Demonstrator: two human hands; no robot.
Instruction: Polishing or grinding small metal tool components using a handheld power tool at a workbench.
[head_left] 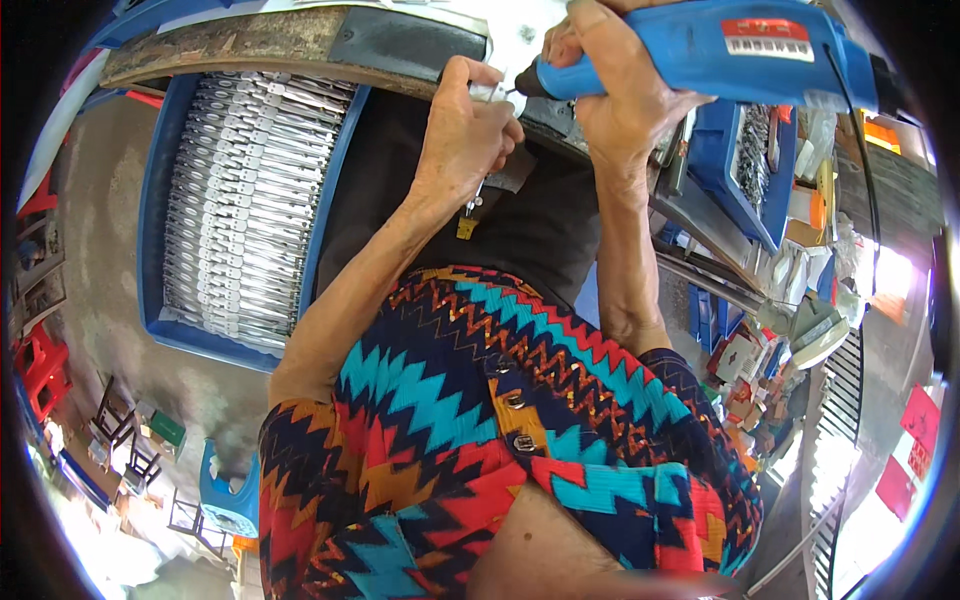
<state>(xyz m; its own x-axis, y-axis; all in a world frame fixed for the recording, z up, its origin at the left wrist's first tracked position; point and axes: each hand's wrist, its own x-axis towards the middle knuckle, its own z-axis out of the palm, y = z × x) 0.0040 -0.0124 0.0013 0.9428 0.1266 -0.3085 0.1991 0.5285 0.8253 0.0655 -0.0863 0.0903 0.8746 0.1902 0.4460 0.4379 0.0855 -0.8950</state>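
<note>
Two hands: both were at work at the bench edge, your left hand [465,135] pinching a small metal part [487,92] and your right hand [610,85] wrapped around the blue power driver [730,50].
Left fingers: they were curled nearly shut, thumb and forefinger closed on the part, which showed just above the fingertips.
Right fingers: they were fully closed round the driver's body; its dark nose pointed left, toward your left fingertips.
Bit: the tip [512,90] sat just beside the part, touching or very nearly so; I could not tell which.
Doing it well: in my judgement you needed to keep the bit square to the part and your left fingertips back from the tip, since they were very near it.
Grip advice: you probably did best bracing your left hand on the bench edge [300,40] so the small piece could not twist.
Part's look: it was small, flat and silvery, mostly hidden by your fingers.
Hanging piece: a thin metal strip with a yellowish tag [468,222] dangled below your left palm.
Stock: a blue crate [152,200] of similar silvery pieces in rows lay well to the left of your left fingers.
</note>
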